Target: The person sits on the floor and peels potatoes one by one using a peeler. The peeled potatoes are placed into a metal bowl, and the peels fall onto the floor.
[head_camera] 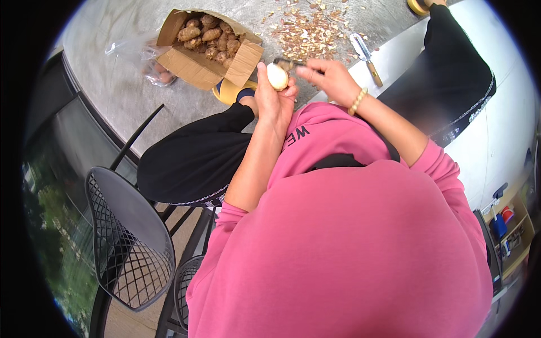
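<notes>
My left hand (272,98) is closed around a peeled pale tuber (277,77), probably a taro, its upper side bare and white between thumb and fingers. In my right hand (331,80) is a dark-headed peeler (287,63), held against or just above the tuber's top edge; contact cannot be made out. Both hands are in front of my lap. Ahead, a cardboard box (190,67) with its flaps spread holds several brown, unpeeled tubers (211,34). A scatter of peelings (310,31) covers the concrete floor beyond my right hand.
A wooden-handled tool with a metal blade (367,59) lies to the right of the peelings. Beside the box sits a clear plastic bag (158,69) with reddish round items. Black mesh chairs (131,236) stand left, near a glass pane (59,211). Shelves (513,236) are far right.
</notes>
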Demonstrator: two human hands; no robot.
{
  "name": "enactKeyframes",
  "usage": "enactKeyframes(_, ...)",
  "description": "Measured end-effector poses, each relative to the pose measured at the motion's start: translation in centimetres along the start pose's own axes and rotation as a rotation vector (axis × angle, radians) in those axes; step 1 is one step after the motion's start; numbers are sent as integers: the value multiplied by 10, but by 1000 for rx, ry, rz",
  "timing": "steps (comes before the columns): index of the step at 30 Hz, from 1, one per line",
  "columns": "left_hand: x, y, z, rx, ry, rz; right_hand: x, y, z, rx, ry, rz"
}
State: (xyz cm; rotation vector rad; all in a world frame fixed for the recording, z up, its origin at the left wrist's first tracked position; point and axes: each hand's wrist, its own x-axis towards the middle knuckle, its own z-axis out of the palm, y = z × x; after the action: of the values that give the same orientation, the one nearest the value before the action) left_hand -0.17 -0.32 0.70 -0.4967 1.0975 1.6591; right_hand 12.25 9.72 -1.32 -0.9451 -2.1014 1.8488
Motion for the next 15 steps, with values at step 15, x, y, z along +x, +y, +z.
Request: enactKeyframes(15, 2, 1, -2, 154, -59, -19, -3, -16, -6, -60, 0, 9)
